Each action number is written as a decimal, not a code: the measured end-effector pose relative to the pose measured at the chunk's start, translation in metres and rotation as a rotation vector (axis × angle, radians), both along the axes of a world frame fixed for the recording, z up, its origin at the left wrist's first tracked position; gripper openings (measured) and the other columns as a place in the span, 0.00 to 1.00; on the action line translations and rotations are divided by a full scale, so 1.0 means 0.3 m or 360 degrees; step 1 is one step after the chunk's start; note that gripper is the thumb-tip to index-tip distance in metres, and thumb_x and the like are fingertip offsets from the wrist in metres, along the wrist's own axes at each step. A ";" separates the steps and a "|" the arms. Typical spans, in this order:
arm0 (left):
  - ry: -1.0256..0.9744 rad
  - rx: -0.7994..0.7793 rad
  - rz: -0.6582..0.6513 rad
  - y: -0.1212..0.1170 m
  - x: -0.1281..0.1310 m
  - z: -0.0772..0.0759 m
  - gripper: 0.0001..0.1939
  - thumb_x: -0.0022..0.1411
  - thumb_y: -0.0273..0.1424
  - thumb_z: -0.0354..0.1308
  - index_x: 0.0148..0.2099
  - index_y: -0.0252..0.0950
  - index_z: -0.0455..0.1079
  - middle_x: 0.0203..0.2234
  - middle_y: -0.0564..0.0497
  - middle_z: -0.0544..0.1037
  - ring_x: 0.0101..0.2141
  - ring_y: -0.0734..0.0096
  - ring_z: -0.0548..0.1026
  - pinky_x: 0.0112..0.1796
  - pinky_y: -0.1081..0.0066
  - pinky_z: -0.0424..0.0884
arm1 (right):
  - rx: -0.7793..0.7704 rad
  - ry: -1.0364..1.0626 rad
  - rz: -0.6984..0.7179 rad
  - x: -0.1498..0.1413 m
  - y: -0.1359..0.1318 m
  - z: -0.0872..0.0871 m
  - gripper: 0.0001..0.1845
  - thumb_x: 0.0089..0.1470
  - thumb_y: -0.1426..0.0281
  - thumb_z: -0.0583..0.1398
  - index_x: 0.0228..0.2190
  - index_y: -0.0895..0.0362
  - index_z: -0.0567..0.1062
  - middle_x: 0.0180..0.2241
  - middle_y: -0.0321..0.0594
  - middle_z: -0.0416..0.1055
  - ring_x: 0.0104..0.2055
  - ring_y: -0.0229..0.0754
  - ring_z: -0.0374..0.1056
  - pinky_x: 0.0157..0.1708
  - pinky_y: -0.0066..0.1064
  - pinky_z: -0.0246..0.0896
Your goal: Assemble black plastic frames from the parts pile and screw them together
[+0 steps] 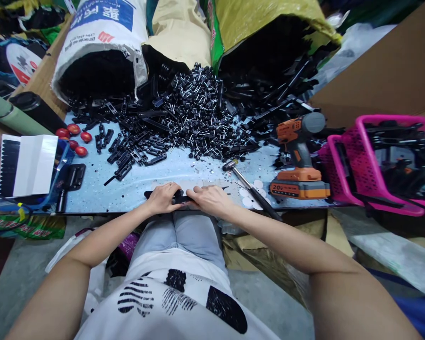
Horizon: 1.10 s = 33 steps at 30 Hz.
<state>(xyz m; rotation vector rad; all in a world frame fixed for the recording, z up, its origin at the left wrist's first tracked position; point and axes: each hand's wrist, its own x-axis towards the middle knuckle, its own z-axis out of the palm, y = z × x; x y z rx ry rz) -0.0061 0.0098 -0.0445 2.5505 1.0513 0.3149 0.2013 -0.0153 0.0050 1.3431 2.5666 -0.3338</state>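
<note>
At the front edge of the blue work table, both hands hold a long black plastic part (179, 199), mostly hidden by the fingers. My left hand (163, 197) is closed around it, thumb and fingertips pressing on its middle. Close beside it, my right hand (212, 198) is closed on the part's right side, fingers bent over it. Past the hands lie a pile of small black pieces with metal pins (198, 113) and a scatter of flat black clips (131, 151). A hammer (248, 184) rests to the right of my right hand, its handle over the edge.
An orange cordless drill (297, 160) stands at right, beside pink baskets (366, 160) of black parts. Open sacks, one white (102, 28) and one yellow (269, 23), line the back. Red fruits (80, 151), a green bottle (19, 115) and a blue bin (62, 160) are at left.
</note>
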 end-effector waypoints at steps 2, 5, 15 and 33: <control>0.0075 -0.0064 -0.0026 0.015 0.007 -0.002 0.25 0.57 0.51 0.53 0.45 0.35 0.63 0.36 0.46 0.73 0.38 0.60 0.73 0.37 0.66 0.67 | -0.0012 0.0027 0.0009 0.029 0.025 -0.013 0.23 0.60 0.52 0.46 0.42 0.56 0.68 0.37 0.47 0.72 0.35 0.43 0.69 0.30 0.28 0.50; 0.0116 -0.0164 -0.0140 0.092 0.056 -0.002 0.28 0.58 0.51 0.53 0.50 0.34 0.62 0.42 0.44 0.73 0.43 0.58 0.72 0.41 0.65 0.67 | -0.0065 0.0135 -0.0006 0.084 0.101 -0.045 0.24 0.59 0.51 0.48 0.38 0.57 0.71 0.37 0.46 0.73 0.39 0.44 0.68 0.35 0.29 0.53; 0.0290 0.0002 0.0410 0.428 0.317 -0.004 0.14 0.60 0.18 0.43 0.44 0.26 0.68 0.41 0.37 0.72 0.44 0.59 0.70 0.45 0.63 0.65 | 0.0343 0.0172 -0.0704 0.058 0.383 -0.165 0.17 0.57 0.74 0.48 0.46 0.61 0.69 0.43 0.51 0.69 0.42 0.46 0.67 0.38 0.31 0.58; 0.0176 0.0011 0.0317 -0.020 -0.274 0.126 0.13 0.60 0.22 0.44 0.42 0.32 0.69 0.32 0.44 0.71 0.35 0.63 0.70 0.40 0.64 0.68 | 0.0271 0.1129 -0.0233 0.013 0.042 -0.195 0.17 0.61 0.65 0.48 0.39 0.57 0.74 0.41 0.47 0.72 0.44 0.41 0.68 0.43 0.33 0.65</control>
